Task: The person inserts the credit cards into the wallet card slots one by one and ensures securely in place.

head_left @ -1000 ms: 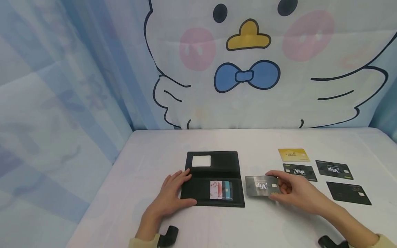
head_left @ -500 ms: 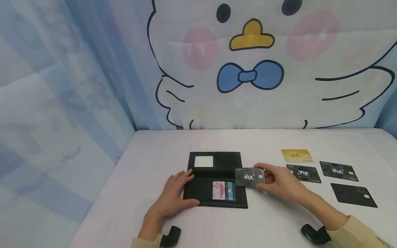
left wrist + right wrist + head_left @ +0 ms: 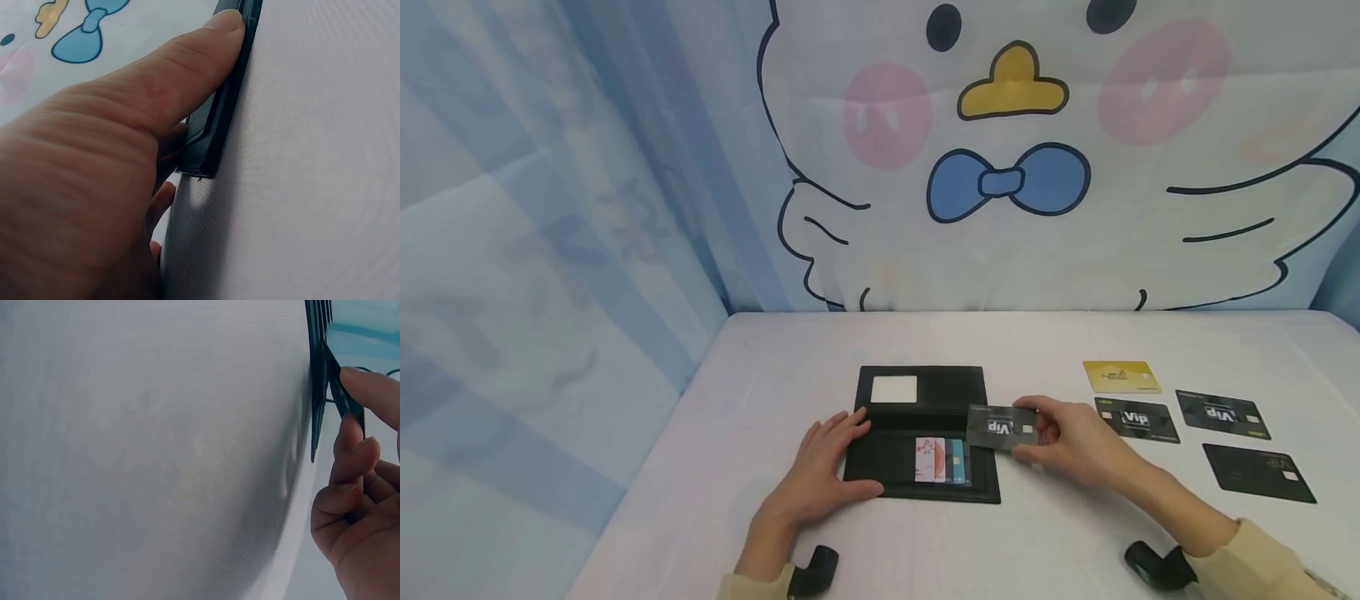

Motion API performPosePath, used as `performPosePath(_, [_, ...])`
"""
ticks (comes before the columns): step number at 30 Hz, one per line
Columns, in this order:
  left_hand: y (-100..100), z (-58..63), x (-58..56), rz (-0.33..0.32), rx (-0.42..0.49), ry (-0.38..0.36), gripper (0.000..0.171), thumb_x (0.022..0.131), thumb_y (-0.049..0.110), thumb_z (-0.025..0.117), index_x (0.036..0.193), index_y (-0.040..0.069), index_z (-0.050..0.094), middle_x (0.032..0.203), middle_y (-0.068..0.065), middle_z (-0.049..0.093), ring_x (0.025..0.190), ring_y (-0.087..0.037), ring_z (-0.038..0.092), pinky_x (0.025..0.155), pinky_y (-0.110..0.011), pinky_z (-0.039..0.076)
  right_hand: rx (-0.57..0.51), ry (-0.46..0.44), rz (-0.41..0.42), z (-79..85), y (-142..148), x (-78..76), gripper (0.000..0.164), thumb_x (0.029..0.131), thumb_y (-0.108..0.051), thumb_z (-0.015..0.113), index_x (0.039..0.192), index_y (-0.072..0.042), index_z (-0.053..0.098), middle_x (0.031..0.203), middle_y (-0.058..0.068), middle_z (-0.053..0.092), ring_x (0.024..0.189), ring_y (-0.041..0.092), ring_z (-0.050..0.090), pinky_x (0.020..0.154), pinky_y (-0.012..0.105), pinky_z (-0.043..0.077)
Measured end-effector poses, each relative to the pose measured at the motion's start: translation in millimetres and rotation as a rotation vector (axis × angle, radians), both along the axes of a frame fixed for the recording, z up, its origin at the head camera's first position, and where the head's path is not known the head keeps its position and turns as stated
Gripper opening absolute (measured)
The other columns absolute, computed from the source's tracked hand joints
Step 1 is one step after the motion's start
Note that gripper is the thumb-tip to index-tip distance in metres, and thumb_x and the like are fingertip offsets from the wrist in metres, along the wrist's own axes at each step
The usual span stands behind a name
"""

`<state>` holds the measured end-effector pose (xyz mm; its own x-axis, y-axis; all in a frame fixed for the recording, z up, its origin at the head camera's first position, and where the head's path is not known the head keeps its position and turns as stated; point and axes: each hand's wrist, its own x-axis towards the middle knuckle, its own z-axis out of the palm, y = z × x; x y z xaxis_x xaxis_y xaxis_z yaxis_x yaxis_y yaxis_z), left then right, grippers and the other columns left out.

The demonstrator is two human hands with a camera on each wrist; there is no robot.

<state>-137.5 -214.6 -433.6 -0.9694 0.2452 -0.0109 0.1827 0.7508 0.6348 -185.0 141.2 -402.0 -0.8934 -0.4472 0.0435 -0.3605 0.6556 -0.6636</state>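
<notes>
Head: pinching grey rectangular card [image 3: 997, 427] in right hand [image 3: 1078, 437], seemingly above black rectangular wallet [image 3: 895, 454], right edge; spread left hand [image 3: 820, 471] touching left.

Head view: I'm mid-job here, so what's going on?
A person's right hand pinches a grey card at the right side of an open black wallet, overlapping it in this view. The left hand rests at the wallet's left side. A pink card and a blue card show in its lower half. A gold card and three dark cards lie to the right.
</notes>
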Motion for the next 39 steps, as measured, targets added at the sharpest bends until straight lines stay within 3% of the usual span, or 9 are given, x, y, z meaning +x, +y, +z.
performPosePath(8, [0.2, 1.3, 0.1, 0.004, -0.006, -0.002, 0.084, 0.078, 0.045, 0.085, 0.147, 0.009, 0.052, 0.161, -0.002, 0.036, 0.151, -0.028, 0.02, 0.122, -0.053, 0.002, -0.015, -0.043, 0.069, -1.1, -0.4, 7.6, 0.058, 0.078, -0.024, 0.088, 0.125, -0.002, 0.062, 0.074, -0.007, 0.053, 0.062, 0.006, 0.049, 0.055, 0.023, 0.042])
performPosePath(18, [0.2, 4.7, -0.6, 0.01, -0.008, -0.013, 0.084, 0.079, 0.045, 0.085, 0.147, 0.01, 0.052, 0.161, -0.001, 0.036, 0.151, -0.027, 0.02, 0.122, -0.052, 0.002, -0.006, -0.167, 0.125, 2.1, 0.7, 12.4, 0.061, 0.077, -0.028, 0.089, 0.124, 0.0, 0.062, 0.073, -0.006, 0.054, 0.062, 0.007, 0.05, 0.054, 0.023, 0.041])
performPosePath(30, [0.3, 1.3, 0.6, 0.0, -0.004, -0.003, 0.084, 0.078, 0.046, 0.085, 0.147, 0.01, 0.052, 0.161, -0.001, 0.036, 0.151, -0.028, 0.02, 0.122, -0.054, 0.002, -0.03, -0.199, 0.167, 1.6, -10.2, 5.4, 0.057, 0.077, -0.023, 0.087, 0.123, 0.001, 0.063, 0.071, -0.005, 0.052, 0.062, 0.008, 0.049, 0.055, 0.022, 0.039])
performPosePath(39, [-0.8, 1.5, 0.4, -0.007, -0.002, 0.0, 0.084, 0.079, 0.047, 0.084, 0.148, 0.009, 0.051, 0.161, -0.001, 0.035, 0.151, -0.027, 0.02, 0.122, -0.054, 0.002, -0.046, -0.209, 0.209, -0.1, -12.9, 9.0, 0.062, 0.081, -0.017, 0.084, 0.131, 0.005, 0.052, 0.078, -0.005, 0.055, 0.066, 0.007, 0.052, 0.058, 0.023, 0.045])
